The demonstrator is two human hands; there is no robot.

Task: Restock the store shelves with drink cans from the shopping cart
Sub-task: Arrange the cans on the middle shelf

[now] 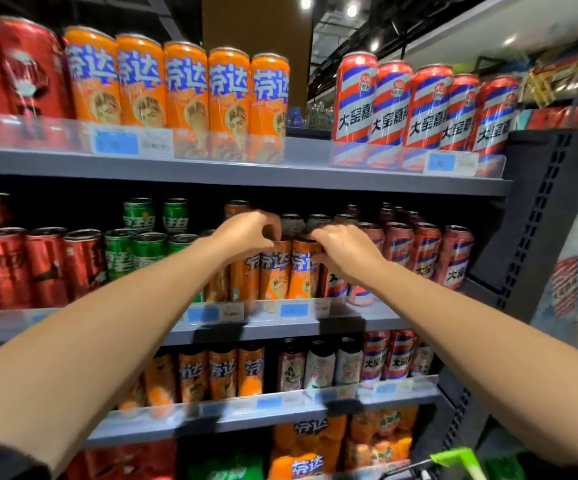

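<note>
Head view. Both hands up at the middle shelf (367, 318). Left hand (246, 233), fingers curled, pinches the rim of one orange can (275, 271); right hand (344, 252) wraps the top and side of the neighbouring orange can (304, 271). Both cans upright at the shelf front, touching each other, between the green cans (149, 251) and the red-blue striped cans (426, 251).

Progress, as judged: orange row looks nearly filled; these two seem to be going into place. Shelves above and below appear stocked.

Obscured: cart barely visible, only a green handle (457, 460) at the bottom edge, so remaining stock unknown. Fingertips behind the cans hidden; edges blurred.
</note>
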